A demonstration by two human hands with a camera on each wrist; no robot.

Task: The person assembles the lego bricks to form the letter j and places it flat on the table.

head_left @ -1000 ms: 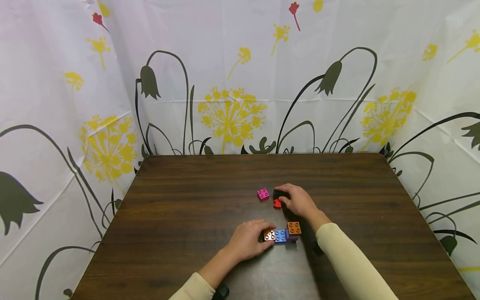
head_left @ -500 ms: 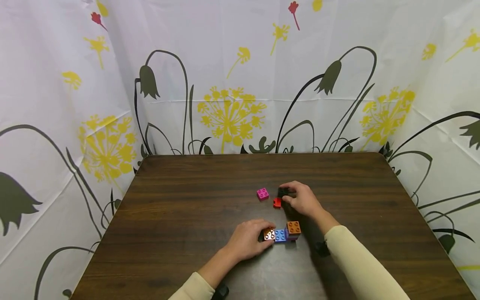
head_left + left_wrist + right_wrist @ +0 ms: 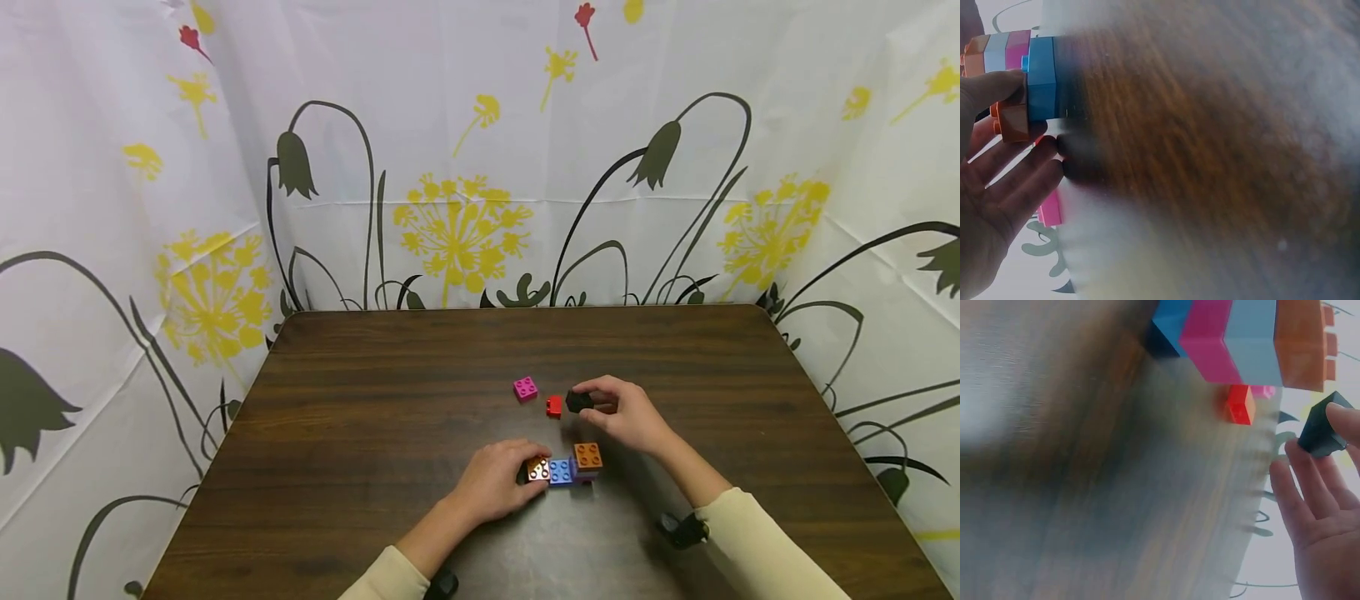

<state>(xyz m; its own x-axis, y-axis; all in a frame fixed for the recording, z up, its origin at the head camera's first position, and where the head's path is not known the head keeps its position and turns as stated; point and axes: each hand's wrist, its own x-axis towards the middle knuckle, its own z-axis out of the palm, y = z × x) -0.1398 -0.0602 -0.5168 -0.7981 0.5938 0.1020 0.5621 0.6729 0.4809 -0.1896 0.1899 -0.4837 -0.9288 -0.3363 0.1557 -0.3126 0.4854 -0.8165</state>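
My left hand (image 3: 491, 482) grips an orange brick (image 3: 537, 469) that sits on the left end of a blue brick (image 3: 560, 472). On the blue brick's right end stands a stack with a pink brick (image 3: 1209, 344), a pale grey-blue brick (image 3: 1252, 347) and an orange top brick (image 3: 588, 456). My right hand (image 3: 633, 417) pinches a black brick (image 3: 578, 402) between thumb and fingers, raised behind the stack. In the right wrist view the black brick (image 3: 1321, 428) shows above the table level, with some fingers extended beneath it.
A small red brick (image 3: 554, 406) lies on the wooden table (image 3: 375, 400), just left of the black one. Farther left is a magenta brick (image 3: 525, 388) with its studs up. A white flower-print curtain (image 3: 465, 125) hangs behind the table.
My right hand has carried the black brick right and slightly nearer, away from the red brick. The left hand and the joined bricks stay in place.
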